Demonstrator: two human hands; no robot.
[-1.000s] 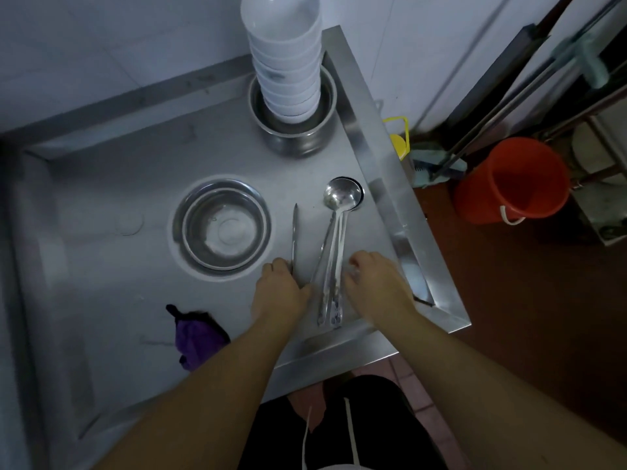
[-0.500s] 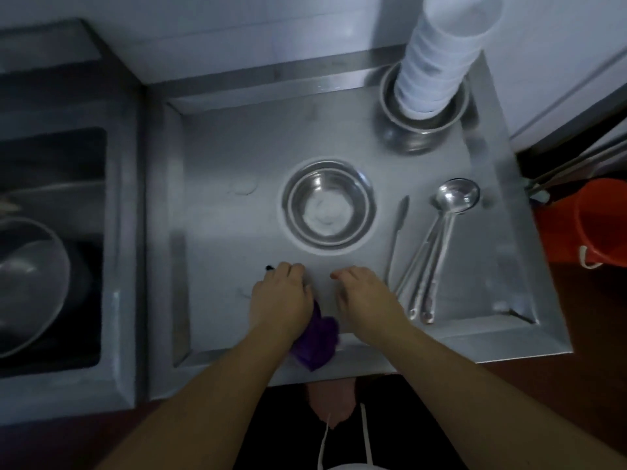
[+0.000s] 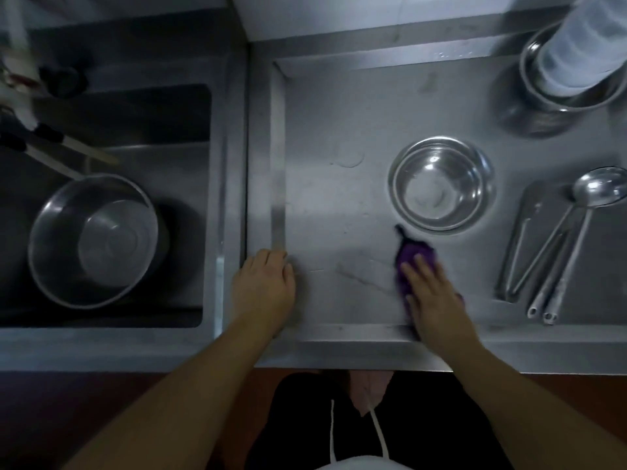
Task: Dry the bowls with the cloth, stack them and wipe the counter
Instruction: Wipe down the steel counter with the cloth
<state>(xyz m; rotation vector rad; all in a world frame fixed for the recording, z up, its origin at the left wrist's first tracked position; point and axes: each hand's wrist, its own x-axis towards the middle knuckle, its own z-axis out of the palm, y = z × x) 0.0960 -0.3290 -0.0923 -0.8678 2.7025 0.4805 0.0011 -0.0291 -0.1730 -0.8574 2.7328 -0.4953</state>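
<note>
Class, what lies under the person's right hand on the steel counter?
A purple cloth lies under the right hand, pressed flat on the counter. Its far end sticks out; the rest is covered.

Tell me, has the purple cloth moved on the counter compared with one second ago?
Yes. The purple cloth now lies under the right hand, just below the steel bowl; earlier it lay further to the left of that bowl, untouched.
</note>
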